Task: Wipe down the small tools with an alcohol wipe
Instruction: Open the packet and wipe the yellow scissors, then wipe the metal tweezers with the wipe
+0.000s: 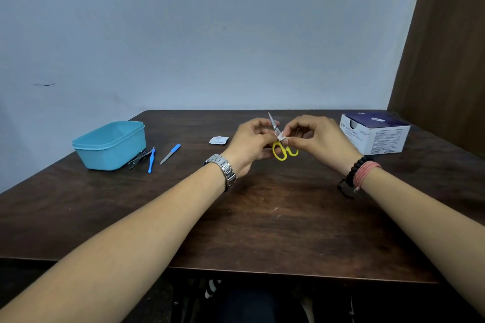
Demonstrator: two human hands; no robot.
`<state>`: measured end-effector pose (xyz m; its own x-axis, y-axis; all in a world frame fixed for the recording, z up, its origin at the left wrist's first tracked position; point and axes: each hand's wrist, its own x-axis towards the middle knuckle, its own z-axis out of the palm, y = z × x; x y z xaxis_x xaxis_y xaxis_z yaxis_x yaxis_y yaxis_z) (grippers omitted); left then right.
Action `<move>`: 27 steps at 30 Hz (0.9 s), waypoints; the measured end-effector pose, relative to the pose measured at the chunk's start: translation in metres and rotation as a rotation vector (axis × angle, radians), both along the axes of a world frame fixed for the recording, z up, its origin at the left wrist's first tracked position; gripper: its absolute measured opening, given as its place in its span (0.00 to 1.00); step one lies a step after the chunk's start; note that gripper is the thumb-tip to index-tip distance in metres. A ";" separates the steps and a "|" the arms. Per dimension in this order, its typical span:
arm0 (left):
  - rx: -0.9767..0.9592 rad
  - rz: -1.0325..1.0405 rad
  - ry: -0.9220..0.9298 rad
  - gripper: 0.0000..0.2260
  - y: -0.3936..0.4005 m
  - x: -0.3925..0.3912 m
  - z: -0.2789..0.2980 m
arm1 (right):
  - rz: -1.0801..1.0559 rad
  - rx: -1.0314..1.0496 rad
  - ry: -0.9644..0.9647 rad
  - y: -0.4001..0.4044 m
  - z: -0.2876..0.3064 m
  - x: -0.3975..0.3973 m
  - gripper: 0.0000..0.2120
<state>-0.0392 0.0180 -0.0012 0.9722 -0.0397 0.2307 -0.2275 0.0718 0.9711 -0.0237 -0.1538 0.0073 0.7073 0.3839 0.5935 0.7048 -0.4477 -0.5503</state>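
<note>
The person holds a pair of small yellow-handled scissors (279,143) above the middle of the dark wooden table (262,217), toward its far edge. The left hand (250,143) curls its fingers round the scissors, which stand with the blades pointing up and away and the yellow loops hanging below, between the two hands. The right hand (319,136) pinches a small white alcohol wipe (281,136) between thumb and fingertips, pressing it against the scissors just above the handles, at the base of the blades.

Just left of the left hand a torn wipe packet (218,140) lies flat on the table. Near the left edge sits a light blue plastic tub (110,145), with a blue-handled pick (151,160), a blue-handled nail file (170,154) and some metal tools (137,158) beside it; what the metal ones are cannot be told. A box of wipes (375,132) rests near the far right corner.
</note>
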 end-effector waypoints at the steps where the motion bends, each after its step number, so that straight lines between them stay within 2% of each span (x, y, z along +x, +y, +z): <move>1: -0.006 0.012 -0.001 0.10 0.001 0.000 0.000 | 0.018 -0.020 -0.010 -0.001 0.000 0.000 0.04; 6: -0.032 0.085 0.012 0.07 0.007 0.003 0.002 | 0.086 -0.092 -0.095 0.000 -0.001 -0.003 0.05; 9: -0.025 0.151 0.002 0.07 0.010 0.004 0.004 | 0.116 -0.030 -0.095 0.003 0.001 -0.005 0.04; 14: -0.022 0.236 -0.001 0.06 0.024 0.001 0.011 | 0.271 0.279 0.279 0.008 -0.001 -0.006 0.06; 20: -0.054 0.322 0.006 0.06 0.063 -0.007 0.036 | 0.352 0.479 0.475 0.013 -0.003 -0.006 0.06; 22: -0.016 0.377 -0.031 0.07 0.086 -0.012 0.048 | 0.369 0.512 0.513 0.014 -0.004 -0.006 0.04; 24: 0.062 0.472 -0.072 0.07 0.116 -0.019 0.061 | 0.359 0.497 0.518 0.016 -0.006 -0.005 0.07; 27: 0.290 0.668 -0.096 0.08 0.171 -0.029 0.080 | 0.321 0.470 0.524 0.020 -0.008 -0.006 0.07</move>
<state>-0.0679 0.1891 0.0791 0.7866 0.4815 0.3866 -0.2181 -0.3691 0.9034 -0.0295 -0.1343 -0.0009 0.8373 0.4081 0.3637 0.3560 0.0979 -0.9293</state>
